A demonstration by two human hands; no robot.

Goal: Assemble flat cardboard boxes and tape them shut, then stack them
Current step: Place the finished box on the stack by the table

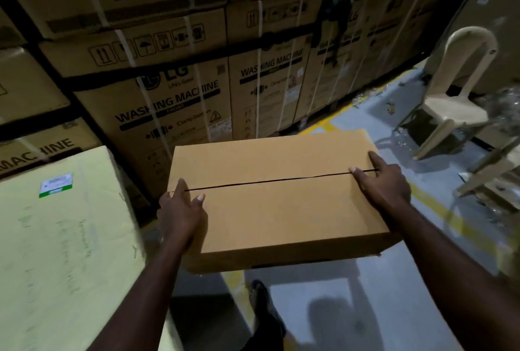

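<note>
Box [277,196]: held in the air before me, over the floor [394,280]; top flaps closed, seam untaped.
Fingers: left hand [180,215] and right hand [385,184] spread flat, gripping opposite ends.
Handling: probably light, stiff, empty; flaps may spring open; hold the ends.

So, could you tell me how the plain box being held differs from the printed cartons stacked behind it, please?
The plain cardboard box is small, unprinted and unstrapped, its top seam untaped; the washing machine cartons are far larger, printed and bound with white straps. The box is held between both hands; the cartons stand stacked. Both are brown cardboard.
</note>
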